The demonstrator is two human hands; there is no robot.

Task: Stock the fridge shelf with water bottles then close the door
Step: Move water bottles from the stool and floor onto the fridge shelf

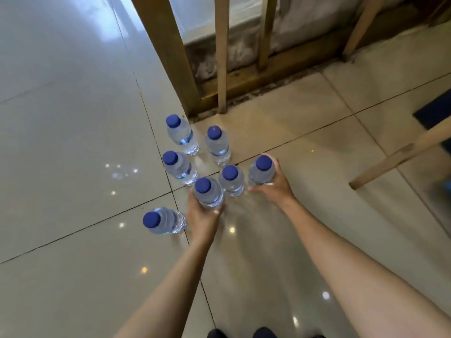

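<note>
Seven small clear plastic water bottles with blue screw caps are standing upright in a loose cluster on the glossy pale tiled floor (73,118), and the person is bending over them, seemingly collecting a pair for the fridge. The left grip (203,222) is curling its fingers round the nearest bottle (208,195), and the right grip (274,187) is clasping the rightmost bottle (261,172). Whether either base is leaving the tile cannot be told. The middle bottle (231,180) is standing between the two held ones, close beside both. Three rear bottles (181,134) (217,145) (179,167) are waiting behind, and a lone bottle (163,220) is sitting apart to the left. A wooden post frame (168,52) is rising just beyond the cluster. No fridge is showing, so the work looks to be at the pick-up step. The next move is calling for a straight upward lift, so that the middle bottle is not knocked, then a turn toward the fridge shelf.
</note>
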